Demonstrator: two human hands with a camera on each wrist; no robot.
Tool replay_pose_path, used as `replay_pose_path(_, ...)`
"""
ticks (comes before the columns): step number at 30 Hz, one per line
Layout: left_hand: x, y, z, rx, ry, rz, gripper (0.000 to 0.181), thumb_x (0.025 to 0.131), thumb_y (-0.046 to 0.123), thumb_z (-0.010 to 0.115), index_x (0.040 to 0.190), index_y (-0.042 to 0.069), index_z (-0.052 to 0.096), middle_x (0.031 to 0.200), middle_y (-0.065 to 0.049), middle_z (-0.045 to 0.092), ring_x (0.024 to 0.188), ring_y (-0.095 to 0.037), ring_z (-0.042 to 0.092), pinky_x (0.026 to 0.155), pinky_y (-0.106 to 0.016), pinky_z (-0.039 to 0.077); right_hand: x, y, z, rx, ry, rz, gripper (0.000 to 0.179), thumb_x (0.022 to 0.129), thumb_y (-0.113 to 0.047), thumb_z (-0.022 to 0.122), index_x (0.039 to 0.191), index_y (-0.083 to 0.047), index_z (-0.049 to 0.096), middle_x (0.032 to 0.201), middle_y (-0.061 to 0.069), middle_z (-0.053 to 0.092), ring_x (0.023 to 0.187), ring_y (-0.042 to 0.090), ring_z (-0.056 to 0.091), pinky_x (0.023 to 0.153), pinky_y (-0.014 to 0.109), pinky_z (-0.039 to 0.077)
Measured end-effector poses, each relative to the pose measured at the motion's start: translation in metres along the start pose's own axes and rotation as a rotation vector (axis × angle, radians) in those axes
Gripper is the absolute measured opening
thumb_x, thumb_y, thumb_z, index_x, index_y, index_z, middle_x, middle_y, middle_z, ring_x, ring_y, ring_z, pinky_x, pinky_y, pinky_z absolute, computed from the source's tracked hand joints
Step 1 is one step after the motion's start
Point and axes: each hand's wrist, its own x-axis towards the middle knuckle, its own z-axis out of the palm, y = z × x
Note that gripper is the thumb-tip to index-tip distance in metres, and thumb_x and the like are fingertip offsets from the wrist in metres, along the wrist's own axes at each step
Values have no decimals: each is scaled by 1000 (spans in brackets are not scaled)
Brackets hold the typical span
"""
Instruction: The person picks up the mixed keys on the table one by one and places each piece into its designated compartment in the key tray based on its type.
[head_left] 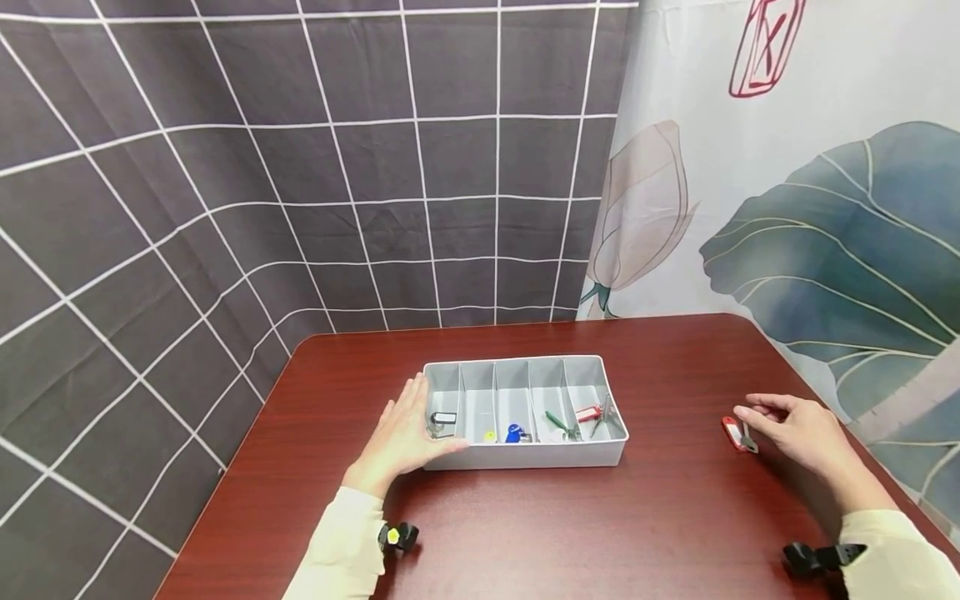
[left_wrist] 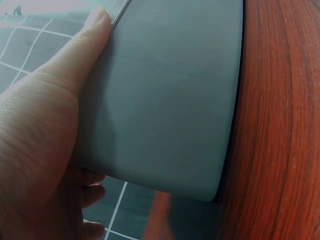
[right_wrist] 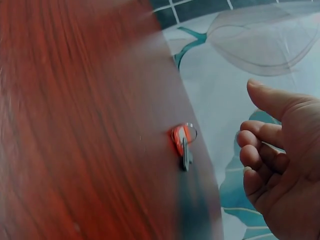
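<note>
My left hand [head_left: 401, 439] grips the front left corner of a grey five-compartment tray [head_left: 525, 455], its thumb along the front wall and its fingers at the left end. In the left wrist view the thumb lies against the grey wall [left_wrist: 165, 100]. Over at the table's right side, a key with a red tag [head_left: 733, 433] lies on the wood. Beside it hovers my right hand [head_left: 798, 433], fingers loosely bent and holding nothing. The right wrist view shows the red-tagged key [right_wrist: 182, 142] apart from the hand [right_wrist: 280, 155], its ring standing up.
Inside the tray are a black tag [head_left: 444, 418], a yellow piece [head_left: 490, 436], a blue tag [head_left: 515, 432], a green tag [head_left: 556, 421] and a red tag [head_left: 588, 413], several with keys. A gridded dark curtain [head_left: 375, 167] and a floral one [head_left: 675, 250] border the table [head_left: 562, 533].
</note>
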Motion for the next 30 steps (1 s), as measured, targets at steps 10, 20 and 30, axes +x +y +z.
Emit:
replay_pose_path(10, 1, 1, -4, 18, 8, 9, 130, 61, 84, 61, 152, 1, 20, 158, -14, 19, 145, -27, 17, 111, -57, 22, -5, 17, -1, -98, -130, -6, 67, 84, -47, 70, 115, 12, 63, 95, 29, 67, 81, 35, 61, 62, 43, 48)
replay_pose_path(20, 0, 2, 0, 7, 5, 13, 126, 64, 78, 67, 152, 1, 20, 158, -14, 20, 145, -28, 19, 110, -58, 23, -10, 15, 5, -113, -215, 12, 66, 84, -50, 69, 115, 8, 65, 92, 22, 69, 83, 34, 61, 68, 49, 49)
replay_pose_path(30, -1, 2, -1, 13, -3, 0, 125, 65, 77, 67, 152, 1, 19, 158, -14, 19, 145, -27, 18, 110, -57, 22, -10, 13, 9, -130, -202, 8, 62, 81, -48, 73, 114, 5, 67, 86, 14, 69, 74, 26, 58, 63, 41, 45)
